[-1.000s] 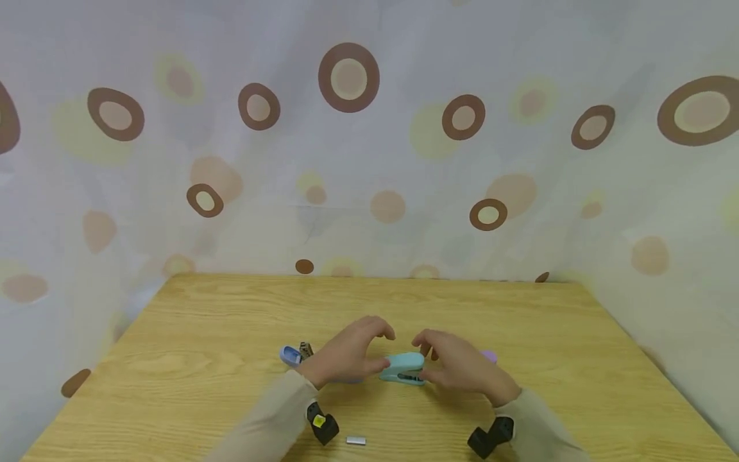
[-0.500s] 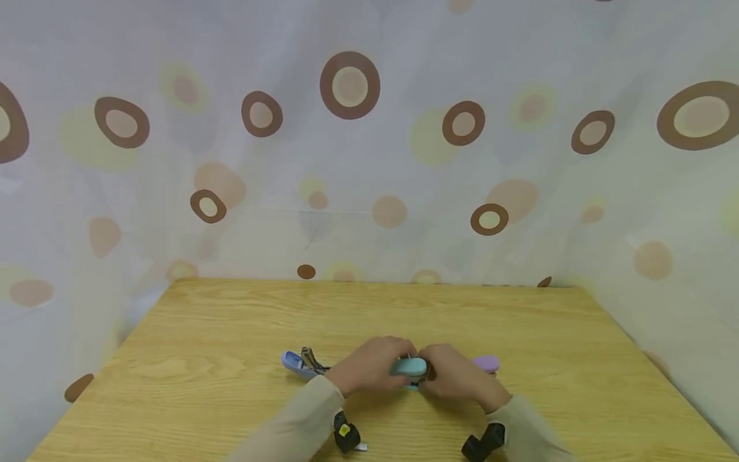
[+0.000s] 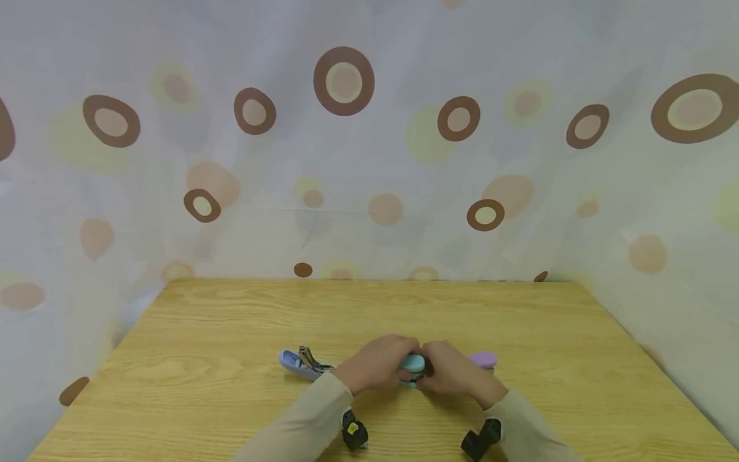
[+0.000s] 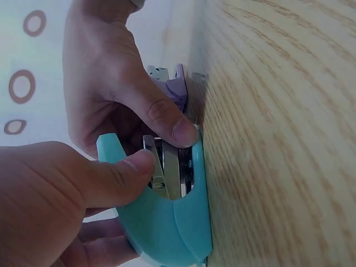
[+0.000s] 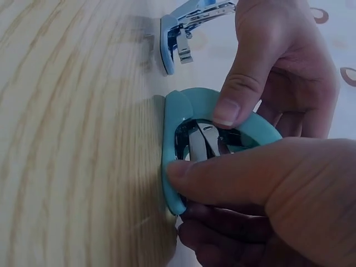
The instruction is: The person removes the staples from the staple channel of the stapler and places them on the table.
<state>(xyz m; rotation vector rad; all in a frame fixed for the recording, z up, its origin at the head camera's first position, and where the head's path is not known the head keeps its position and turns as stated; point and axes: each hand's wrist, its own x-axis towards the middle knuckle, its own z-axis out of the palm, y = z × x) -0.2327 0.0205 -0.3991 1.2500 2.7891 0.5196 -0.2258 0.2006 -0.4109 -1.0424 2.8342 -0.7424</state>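
A teal stapler (image 4: 161, 231) stands on the table between both hands, its upper arm raised from its base with the metal magazine showing inside. My left hand (image 3: 378, 364) grips the upper arm; its thumb (image 4: 130, 169) lies at the metal part under the arm. My right hand (image 3: 452, 369) pinches the free end of the base, the thumb (image 5: 194, 177) on its inner side and the fingers curled behind. Both hands cover much of the stapler in the head view.
On the left lies a blue stapler (image 3: 296, 364), opened wide with its metal magazine (image 5: 208, 15) lifted. A purple stapler (image 3: 484, 359) lies beyond my right hand. A patterned cloth (image 3: 369, 160) rises behind the wooden table (image 3: 231, 327).
Both hands came together at the teal stapler. My left hand moved right along it, and my right hand took hold of the base end. Over the last half second they shifted little.
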